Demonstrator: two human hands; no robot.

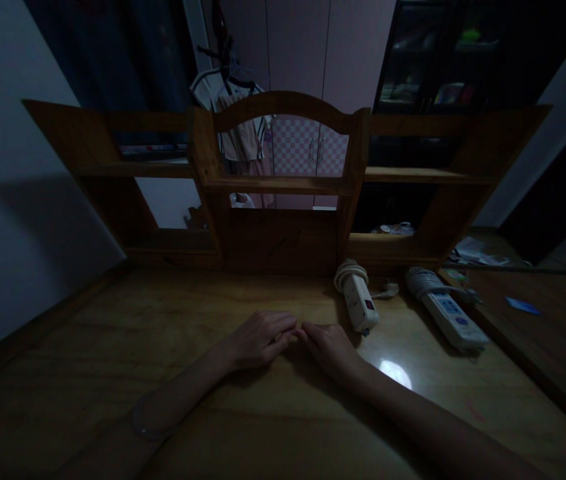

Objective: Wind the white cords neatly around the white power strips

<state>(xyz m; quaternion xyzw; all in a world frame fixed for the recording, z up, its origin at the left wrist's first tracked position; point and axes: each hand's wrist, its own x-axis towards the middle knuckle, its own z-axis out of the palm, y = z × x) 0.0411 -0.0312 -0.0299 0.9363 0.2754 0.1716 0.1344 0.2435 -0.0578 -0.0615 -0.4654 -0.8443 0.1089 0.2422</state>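
Observation:
My left hand (260, 340) and my right hand (330, 347) rest palm down on the wooden desk (163, 333), near its middle. The fingers of both are curled in, and the fingertips of the two hands meet. I see nothing in either hand, though the light is very dim. A thin band sits around my left forearm. A white power strip (360, 303) with a coiled cord lies just to the right of and behind my right hand, not touching it.
A second, longer power strip (450, 319) lies further right. A wooden shelf unit (283, 187) stands along the desk's back edge. A wall closes the left side. Another wooden surface with a blue card (523, 305) adjoins at the right.

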